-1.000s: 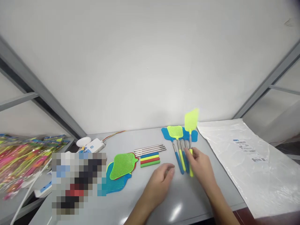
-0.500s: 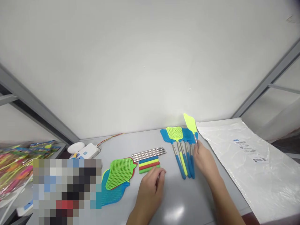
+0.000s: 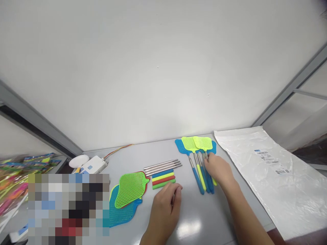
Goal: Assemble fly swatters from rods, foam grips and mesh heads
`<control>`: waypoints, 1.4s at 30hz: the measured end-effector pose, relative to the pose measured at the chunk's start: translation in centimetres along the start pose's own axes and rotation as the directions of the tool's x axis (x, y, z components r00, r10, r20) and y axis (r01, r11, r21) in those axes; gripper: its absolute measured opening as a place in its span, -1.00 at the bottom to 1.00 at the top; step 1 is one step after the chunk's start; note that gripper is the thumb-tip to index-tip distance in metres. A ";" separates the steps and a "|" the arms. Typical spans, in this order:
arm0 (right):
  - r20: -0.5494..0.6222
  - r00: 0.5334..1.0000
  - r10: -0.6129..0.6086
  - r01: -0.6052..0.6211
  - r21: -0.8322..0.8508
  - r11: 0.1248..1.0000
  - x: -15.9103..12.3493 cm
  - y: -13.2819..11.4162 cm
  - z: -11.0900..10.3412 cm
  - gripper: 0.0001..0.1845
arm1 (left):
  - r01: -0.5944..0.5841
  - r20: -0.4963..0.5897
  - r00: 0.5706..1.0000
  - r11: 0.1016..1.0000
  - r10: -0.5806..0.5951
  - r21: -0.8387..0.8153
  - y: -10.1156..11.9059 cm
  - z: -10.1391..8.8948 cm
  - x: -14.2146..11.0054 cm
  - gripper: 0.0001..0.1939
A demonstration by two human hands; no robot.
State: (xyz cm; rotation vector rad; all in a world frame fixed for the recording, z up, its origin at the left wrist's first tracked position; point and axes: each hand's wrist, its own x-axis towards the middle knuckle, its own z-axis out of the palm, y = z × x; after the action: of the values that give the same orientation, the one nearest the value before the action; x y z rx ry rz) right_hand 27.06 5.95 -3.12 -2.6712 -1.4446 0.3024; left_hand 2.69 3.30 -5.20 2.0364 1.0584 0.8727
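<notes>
My right hand (image 3: 218, 168) is closed around the metal shaft of a yellow fly swatter (image 3: 204, 143). Its mesh head lies over the blue heads in a fanned group, and its yellow grip end shows below my fingers. To its left in that group are another yellow fly swatter (image 3: 189, 143) and a blue fly swatter (image 3: 180, 146). My left hand (image 3: 166, 207) rests on the table, fingers curled in and nothing visible in them. Just beyond it lie coloured handle grips (image 3: 163, 178) and several metal rods (image 3: 162, 166). Loose green (image 3: 130, 189) and blue swatter heads (image 3: 122, 212) overlap further left.
A white plastic mailing bag (image 3: 268, 180) with labels covers the table's right side. At the left back are a white box-like device (image 3: 95, 165) and a white round object (image 3: 79, 161). Colourful bagged items (image 3: 12, 187) lie at far left. A pixelated patch hides the lower left.
My right hand has brought the yellow fly swatter down and left, from upright above the group to lying on top of it. My left hand stays where it was.
</notes>
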 end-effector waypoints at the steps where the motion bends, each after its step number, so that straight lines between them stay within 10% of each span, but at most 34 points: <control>1: 0.013 1.000 -0.003 0.003 -0.012 1.000 0.0 -0.2 0.1 -0.73 | -0.002 0.000 1.000 1.000 0.002 0.002 0.0 0.0 0.0 -0.79; 42: -0.039 0.997 -0.074 0.075 0.026 0.997 -2.0 -0.6 1.6 -0.55 | -0.069 -0.129 0.989 0.998 0.069 0.000 -0.3 0.1 0.0 -0.78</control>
State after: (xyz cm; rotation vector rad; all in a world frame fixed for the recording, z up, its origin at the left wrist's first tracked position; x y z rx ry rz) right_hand 25.15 4.60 -4.35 -2.5801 -1.5126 0.2617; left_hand 2.57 3.42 -5.52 2.0459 1.0587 1.0533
